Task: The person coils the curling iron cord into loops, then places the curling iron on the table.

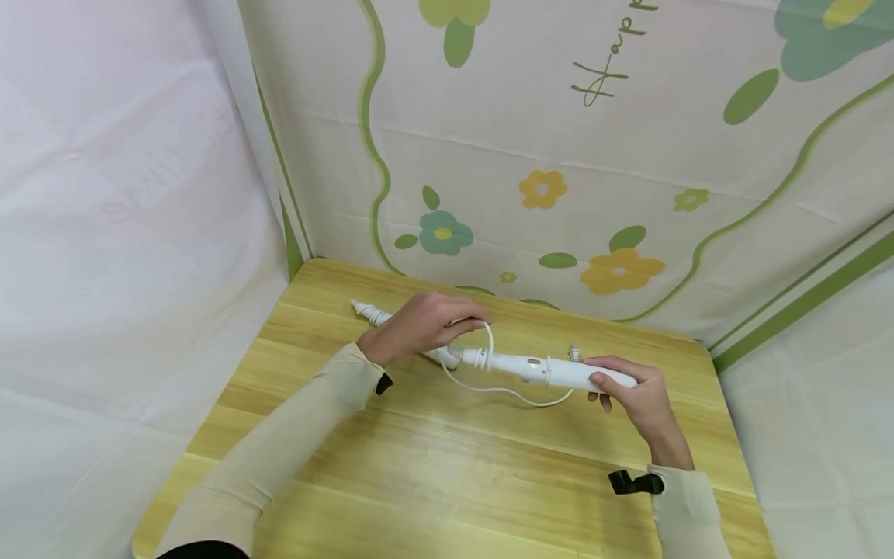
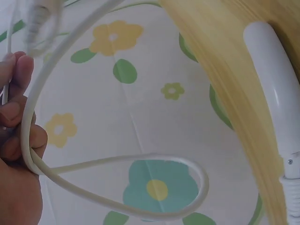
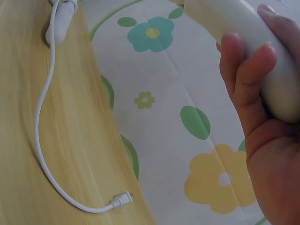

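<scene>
My right hand (image 1: pixel 639 392) grips the smooth, rounded end of a white wand-shaped electric appliance (image 1: pixel 513 365), its thumb along the near side. The appliance is held above the table, pointing left, with cord wound around its left end. My left hand (image 1: pixel 433 322) pinches the white power cord (image 2: pixel 40 89), which hangs in a loose loop beside the fingers in the left wrist view. Under the left hand lies a second white wand-shaped appliance (image 2: pixel 272 79), partly hidden in the head view. A white two-prong plug (image 3: pixel 123 199) lies on the table at the cord's far end.
The wooden table (image 1: pixel 419 466) has rounded corners. A flower-printed cloth (image 1: pixel 489 140) hangs along its back edge, with plain pale cloth (image 1: pixel 126 310) at the left. Black wrist mounts (image 1: pixel 635 483) sit on the sleeves.
</scene>
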A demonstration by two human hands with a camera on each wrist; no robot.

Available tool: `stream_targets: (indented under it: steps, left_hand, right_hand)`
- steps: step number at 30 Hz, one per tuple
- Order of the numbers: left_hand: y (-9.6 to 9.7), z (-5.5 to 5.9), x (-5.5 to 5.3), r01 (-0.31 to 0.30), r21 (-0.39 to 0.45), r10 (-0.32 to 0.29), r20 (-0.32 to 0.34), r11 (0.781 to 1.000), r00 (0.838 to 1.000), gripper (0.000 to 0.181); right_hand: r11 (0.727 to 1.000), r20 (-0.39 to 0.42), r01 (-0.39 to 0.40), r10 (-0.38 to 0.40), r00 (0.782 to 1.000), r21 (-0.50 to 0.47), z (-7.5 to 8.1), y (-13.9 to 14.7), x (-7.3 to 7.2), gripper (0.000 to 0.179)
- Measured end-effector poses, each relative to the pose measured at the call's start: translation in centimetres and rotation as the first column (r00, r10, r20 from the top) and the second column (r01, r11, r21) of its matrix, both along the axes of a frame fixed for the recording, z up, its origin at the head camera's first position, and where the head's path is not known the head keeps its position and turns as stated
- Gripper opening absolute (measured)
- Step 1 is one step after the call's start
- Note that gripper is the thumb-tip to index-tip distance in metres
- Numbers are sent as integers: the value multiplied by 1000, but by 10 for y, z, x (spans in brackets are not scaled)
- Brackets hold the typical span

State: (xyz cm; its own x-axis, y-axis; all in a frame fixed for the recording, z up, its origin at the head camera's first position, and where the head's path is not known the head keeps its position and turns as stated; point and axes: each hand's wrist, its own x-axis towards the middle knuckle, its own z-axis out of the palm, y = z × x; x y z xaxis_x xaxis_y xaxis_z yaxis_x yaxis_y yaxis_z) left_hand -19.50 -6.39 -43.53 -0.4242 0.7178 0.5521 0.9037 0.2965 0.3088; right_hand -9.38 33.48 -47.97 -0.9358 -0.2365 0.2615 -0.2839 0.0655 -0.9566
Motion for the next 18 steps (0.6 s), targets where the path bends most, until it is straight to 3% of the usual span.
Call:
stream_targets:
  steps: [4,10,16,18]
  left_hand:
    - [-1,-1,-2,27,38,-29,55,999,998,18]
    - [3,-5,-2,59,32,-62,108,998,992,18]
    - [8,-16,3,64,16,-66,148,998,987,20]
    - [10,-21,6,58,16,-60,191,998,980,22]
  right_hand:
    - [988,-58,-88,81,995,-125,2,1,2,23]
    - [942,-122,-207,181,976,-264,5,-4,2,25]
    - [912,-112,-194,164,980,-362,8,-7,4,24]
    - [908,-102,-170,141,985,-383,9,-9,4,23]
